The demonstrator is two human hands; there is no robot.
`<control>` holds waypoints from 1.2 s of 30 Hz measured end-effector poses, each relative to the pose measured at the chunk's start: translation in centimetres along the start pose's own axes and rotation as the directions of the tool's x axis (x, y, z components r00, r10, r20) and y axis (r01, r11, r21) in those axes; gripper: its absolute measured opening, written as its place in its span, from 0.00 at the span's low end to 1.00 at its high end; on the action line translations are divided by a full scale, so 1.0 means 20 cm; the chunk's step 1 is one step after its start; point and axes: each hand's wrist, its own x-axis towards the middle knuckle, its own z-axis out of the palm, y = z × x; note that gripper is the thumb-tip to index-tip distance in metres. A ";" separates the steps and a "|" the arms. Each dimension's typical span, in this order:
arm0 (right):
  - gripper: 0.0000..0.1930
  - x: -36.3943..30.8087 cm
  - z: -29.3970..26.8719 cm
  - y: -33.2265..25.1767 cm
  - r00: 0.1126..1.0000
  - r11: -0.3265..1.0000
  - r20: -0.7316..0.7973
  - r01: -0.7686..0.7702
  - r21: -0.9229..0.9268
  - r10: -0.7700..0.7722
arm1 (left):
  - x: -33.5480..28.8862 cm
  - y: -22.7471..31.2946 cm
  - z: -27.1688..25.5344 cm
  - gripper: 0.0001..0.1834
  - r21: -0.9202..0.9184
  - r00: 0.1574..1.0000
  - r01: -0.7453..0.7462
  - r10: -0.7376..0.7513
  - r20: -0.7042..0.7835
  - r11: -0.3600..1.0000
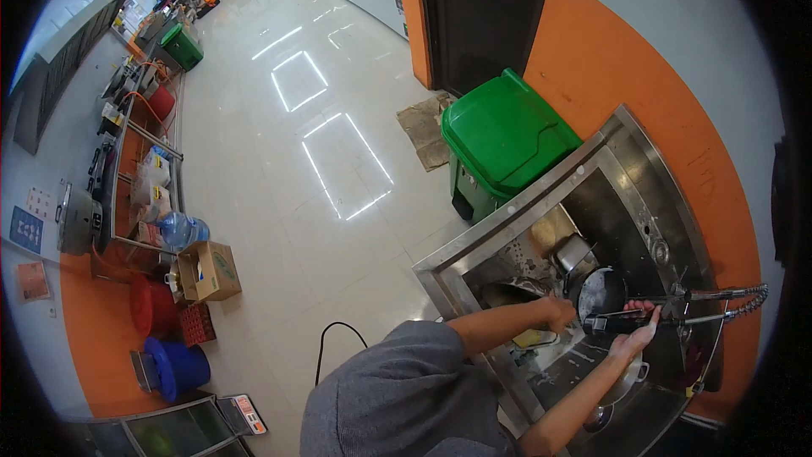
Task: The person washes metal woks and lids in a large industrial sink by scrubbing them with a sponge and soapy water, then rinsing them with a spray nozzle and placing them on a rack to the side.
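Observation:
I stand over a metal sink (pixel 474 264). In it lies a round dark-rimmed pan (pixel 602 291) with whitish, wet-looking contents or suds. My left hand (pixel 558 313) is closed beside the pan's near left rim; what its fingers hold is too small to make out. My right hand (pixel 636 334) grips a black spray faucet (pixel 602 324) from below and to the right, its nozzle end over the pan's near edge. A metal saucepan (pixel 575 254) sits just beyond the pan. Nearer me, a light-coloured pot (pixel 630 381) is partly hidden by my right forearm.
A green lidded bin (pixel 512 131) stands against the sink's far left side. The faucet's coiled hose (pixel 748 298) arches at the right. Across the tiled floor are a cardboard box (pixel 211 272), a blue bucket (pixel 178 368) and a water jug (pixel 182 230) beside shelving.

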 end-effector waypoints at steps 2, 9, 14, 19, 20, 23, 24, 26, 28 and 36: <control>0.18 0.04 -0.08 -0.03 1.000 0.997 -0.003 -0.019 -0.076 0.019 | -0.06 -0.05 -0.01 0.24 -0.021 0.988 -0.144 0.145 0.051 0.989; 0.14 0.11 -0.17 0.00 0.976 0.996 -0.201 0.082 -0.022 -0.085 | -0.17 -0.23 -0.06 0.16 0.221 0.977 0.175 -0.141 -0.160 0.960; 0.20 0.06 0.09 0.12 0.998 0.946 0.008 0.051 0.321 -0.057 | -0.31 -0.50 -0.23 0.32 0.151 0.931 0.303 -0.258 -0.259 0.941; 0.23 0.03 0.14 -0.03 0.978 0.901 -0.085 0.210 0.379 -0.192 | -0.41 -0.62 -0.27 0.20 -0.280 0.773 0.144 -0.285 -0.567 0.949; 0.23 0.02 0.11 -0.05 0.973 0.895 -0.097 0.229 0.382 -0.207 | -0.42 -0.67 -0.21 0.20 -0.453 0.806 0.051 -0.304 -0.507 0.890; 0.24 -0.01 0.02 -0.01 0.990 0.942 -0.011 0.135 0.308 -0.139 | -0.41 -0.64 -0.07 0.16 -0.963 0.828 -0.068 -0.524 -0.200 0.260; 0.24 -0.04 0.00 0.01 0.996 0.927 0.045 0.052 0.371 -0.074 | -0.37 -0.63 -0.03 0.16 -0.960 0.828 -0.075 -0.520 -0.210 0.269; 0.25 -0.08 0.04 0.03 0.991 0.920 0.124 -0.010 0.393 -0.042 | -0.31 -0.62 0.03 0.23 -0.989 0.771 -0.017 -0.629 -0.105 0.145; 0.25 -0.10 0.08 0.03 0.985 0.887 0.170 -0.046 0.460 -0.037 | -0.24 -0.60 0.07 0.22 -0.986 0.702 0.020 -0.705 -0.103 0.164; 0.30 0.15 -0.02 -0.03 0.931 0.907 -0.012 0.359 0.221 -0.365 | -0.28 -0.42 0.11 0.14 -0.970 0.812 -0.102 -0.544 -0.209 0.220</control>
